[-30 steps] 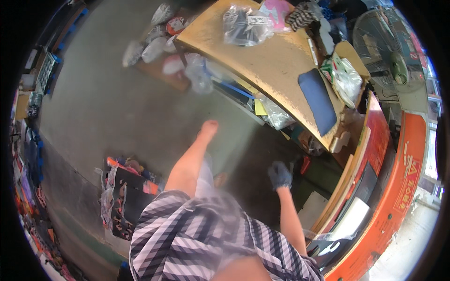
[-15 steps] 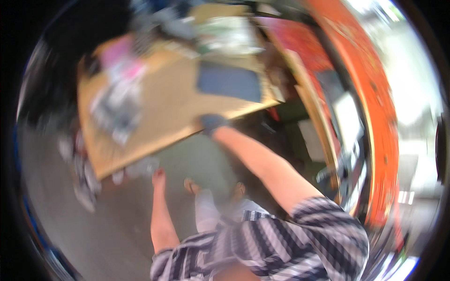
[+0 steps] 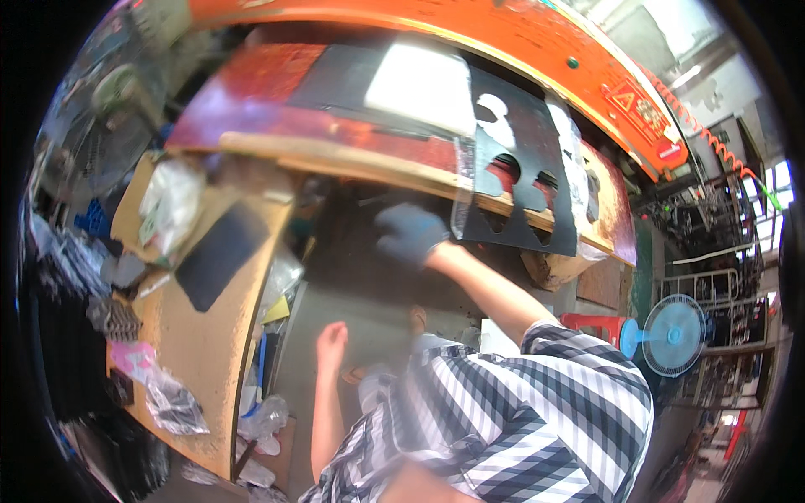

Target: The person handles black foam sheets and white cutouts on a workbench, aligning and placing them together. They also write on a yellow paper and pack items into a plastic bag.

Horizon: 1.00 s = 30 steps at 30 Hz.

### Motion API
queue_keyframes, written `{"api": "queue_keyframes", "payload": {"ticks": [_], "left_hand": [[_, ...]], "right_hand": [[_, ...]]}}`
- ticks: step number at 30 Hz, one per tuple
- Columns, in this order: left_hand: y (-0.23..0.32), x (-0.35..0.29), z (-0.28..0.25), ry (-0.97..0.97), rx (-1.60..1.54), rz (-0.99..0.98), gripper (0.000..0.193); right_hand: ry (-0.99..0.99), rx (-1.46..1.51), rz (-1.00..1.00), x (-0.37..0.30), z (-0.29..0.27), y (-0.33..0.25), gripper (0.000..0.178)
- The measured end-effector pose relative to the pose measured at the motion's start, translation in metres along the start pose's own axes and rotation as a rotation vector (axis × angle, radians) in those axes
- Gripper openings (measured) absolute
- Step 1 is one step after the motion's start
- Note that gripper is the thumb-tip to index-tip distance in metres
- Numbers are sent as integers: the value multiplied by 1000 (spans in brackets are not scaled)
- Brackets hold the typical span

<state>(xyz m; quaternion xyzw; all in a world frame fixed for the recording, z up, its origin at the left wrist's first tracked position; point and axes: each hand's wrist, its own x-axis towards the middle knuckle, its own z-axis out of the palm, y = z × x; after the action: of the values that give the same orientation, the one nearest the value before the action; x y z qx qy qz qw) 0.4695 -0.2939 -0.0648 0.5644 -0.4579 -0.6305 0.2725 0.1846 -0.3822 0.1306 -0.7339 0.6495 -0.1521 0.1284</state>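
My right hand point(image 3: 411, 233), in a dark grey-blue work glove, is held out over the gap between two work surfaces. It is a little blurred, its fingers look loosely apart, and I see nothing in it. My bare left hand point(image 3: 333, 337) hangs low beside my body, fingers curled in, with nothing visible in it. Nearest the right hand is a black sheet with cut-out holes point(image 3: 524, 216), which hangs over the front edge of the reddish bench point(image 3: 251, 92). Farther back on that bench lies a white sheet point(image 3: 422, 88).
A wooden table point(image 3: 222, 352) at left carries a dark rectangular sheet point(image 3: 220, 258) and plastic bags point(image 3: 172, 402). An orange machine beam point(image 3: 537, 46) spans the back. At right stands a blue fan point(image 3: 673, 335) by a red stool point(image 3: 595, 329). Bagged items sit beneath the table.
My view and body have turned right, so the wooden table now sits at left and the orange beam lies across the top. My gloved right hand has come away from the table's edge.
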Motion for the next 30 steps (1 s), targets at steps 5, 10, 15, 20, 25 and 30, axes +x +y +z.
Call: {"api": "queue_keyframes", "payload": {"ticks": [5, 10, 15, 20, 25, 30], "left_hand": [[121, 88, 92, -134, 16, 356, 20], [213, 185, 181, -9, 314, 769, 26], [249, 246, 228, 387, 973, 962, 33], [241, 247, 243, 550, 1114, 888, 25], [243, 251, 244, 563, 1139, 953, 20], [265, 268, 189, 462, 1029, 1224, 24]], "right_hand": [[557, -146, 278, -61, -78, 174, 41], [770, -57, 704, -147, -111, 323, 43], [877, -60, 1188, -195, -147, 447, 55], [831, -124, 1358, -187, -151, 526, 48], [677, 25, 1394, -193, -135, 580, 44], [849, 896, 1296, -231, -78, 544, 34]]}}
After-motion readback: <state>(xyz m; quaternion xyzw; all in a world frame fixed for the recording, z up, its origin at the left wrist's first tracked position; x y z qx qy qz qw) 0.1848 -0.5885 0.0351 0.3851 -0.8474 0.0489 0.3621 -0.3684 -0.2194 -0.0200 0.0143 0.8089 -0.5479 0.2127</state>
